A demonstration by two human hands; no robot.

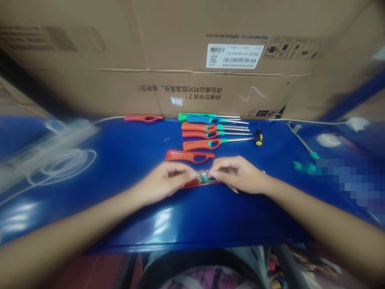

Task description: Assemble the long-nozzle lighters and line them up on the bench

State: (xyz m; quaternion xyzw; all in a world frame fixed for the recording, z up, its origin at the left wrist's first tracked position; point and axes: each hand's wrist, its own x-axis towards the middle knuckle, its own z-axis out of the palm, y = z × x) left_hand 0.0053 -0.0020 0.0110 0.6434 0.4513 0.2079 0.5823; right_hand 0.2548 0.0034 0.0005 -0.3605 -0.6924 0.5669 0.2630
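Observation:
At the middle of the table, an opened red lighter shell (192, 183) lies under my fingertips, with small inner parts (203, 175) in it, some clear and some green. My left hand (171, 180) pinches a clear or greyish piece at their left end. From the right, my right hand (237, 174) closes thumb and fingers at the green piece and a thin wire; its fingers cover part of it. Just beyond lies a red-orange lighter handle shell (190, 155). Several long-necked gas lighters (201, 144) in orange, red, blue and green lie in a stack of rows behind.
A yellow-black screwdriver (258, 138) is beside the lighter tips. Another red shell (142, 118) lies at the back left, near a coiled white cable (63, 164). A metal tube with green parts (305, 146) is on the right. A cardboard box (180, 44) walls the back.

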